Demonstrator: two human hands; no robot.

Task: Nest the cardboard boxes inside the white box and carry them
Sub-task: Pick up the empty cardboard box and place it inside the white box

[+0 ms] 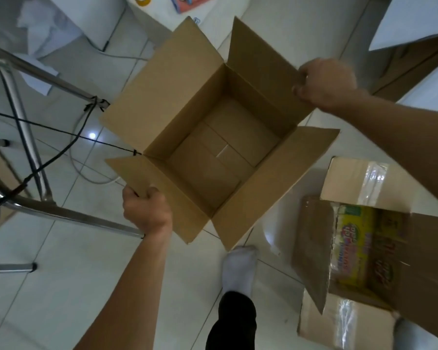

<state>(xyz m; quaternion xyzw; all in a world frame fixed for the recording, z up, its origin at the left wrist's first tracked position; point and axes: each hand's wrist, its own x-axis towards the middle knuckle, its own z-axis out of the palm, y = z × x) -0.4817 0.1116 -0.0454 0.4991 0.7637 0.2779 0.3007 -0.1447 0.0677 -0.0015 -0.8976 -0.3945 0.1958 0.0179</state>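
Observation:
An open brown cardboard box (213,137) hangs in the air in front of me, all four flaps spread and nothing inside. My left hand (146,210) grips the near-left flap at its outer edge. My right hand (325,83) grips the far-right flap at its corner. A second cardboard box (369,248) lies open on the floor at the right, with colourful packets in it and clear tape on its flaps. A white box (152,13) with a tape roll on top stands on the floor at the upper middle, partly hidden by the held box.
A metal-legged chair or table frame (36,137) with black cables stands at the left. My white-socked foot (239,269) is on the pale tiled floor below the box. A white panel and brown cardboard (412,46) lie at the upper right.

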